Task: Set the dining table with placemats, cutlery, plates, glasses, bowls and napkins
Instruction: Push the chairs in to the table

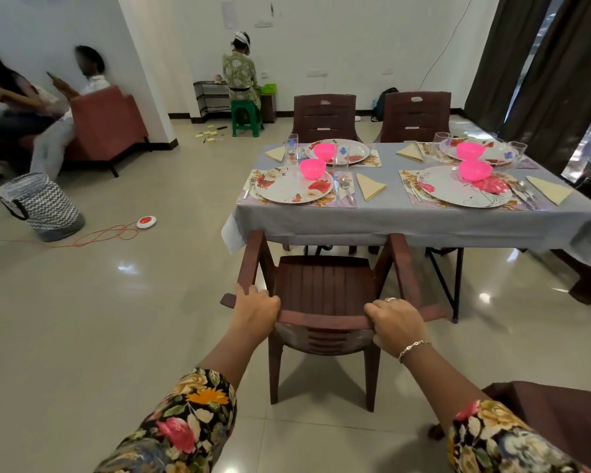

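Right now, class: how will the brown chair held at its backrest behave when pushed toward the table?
The brown chair looks like moulded plastic, probably light and stiff. On the glossy floor tiles it should slide readily. Gripped high by the left hand and right hand, it might tip.

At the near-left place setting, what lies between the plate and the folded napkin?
A knife and a spoon lie side by side on the placemat, between the plate and the napkin; the head view shows it.

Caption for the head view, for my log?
Left hand and right hand hold a brown chair by its backrest, facing the set table.
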Tool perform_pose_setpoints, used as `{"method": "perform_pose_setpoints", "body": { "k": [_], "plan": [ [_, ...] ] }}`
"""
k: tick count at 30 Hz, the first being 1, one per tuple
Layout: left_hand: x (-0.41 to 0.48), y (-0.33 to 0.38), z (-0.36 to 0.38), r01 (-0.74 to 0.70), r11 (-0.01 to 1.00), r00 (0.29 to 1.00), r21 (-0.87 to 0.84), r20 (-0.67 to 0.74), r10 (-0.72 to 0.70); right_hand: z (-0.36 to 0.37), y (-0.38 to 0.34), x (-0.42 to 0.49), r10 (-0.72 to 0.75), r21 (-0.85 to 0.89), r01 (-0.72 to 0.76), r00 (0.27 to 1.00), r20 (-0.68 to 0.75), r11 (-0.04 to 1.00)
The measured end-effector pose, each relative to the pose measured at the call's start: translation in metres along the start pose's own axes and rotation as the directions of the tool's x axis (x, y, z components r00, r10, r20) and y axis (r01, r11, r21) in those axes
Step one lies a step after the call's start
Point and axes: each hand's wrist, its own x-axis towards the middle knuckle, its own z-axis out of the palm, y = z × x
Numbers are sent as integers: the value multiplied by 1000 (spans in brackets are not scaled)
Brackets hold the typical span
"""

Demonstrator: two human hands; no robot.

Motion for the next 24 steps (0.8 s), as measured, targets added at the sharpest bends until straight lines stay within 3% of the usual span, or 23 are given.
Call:
{"method": "perform_pose_setpoints", "body": {
  "k": [4, 9, 13, 21, 24],
  "plan": [
    [-24, 18, 8, 171, 979, 984, -111, -29, -176, -2, -7, -13, 44, 29, -43, 998, -34, 999],
    [-94, 50, 31, -21, 974, 959, -225, -280, -44, -15, -39, -69, 177, 87, -166, 974, -138, 982],
    [-154, 79, 45, -29, 968, 993, -250, -121, -1, -23, -78, -145, 193, 129, -185, 980, -51, 974],
    [-274, 164, 59, -183, 944, 983, -274, -37, 179, -53, -135, -332, 288, 102, -289, 957, 28, 952],
    [-313, 202, 49, -337, 898, 941, -283, -116, 317, -79, -142, -408, 293, 49, -301, 948, 126, 952]
  ]
}}
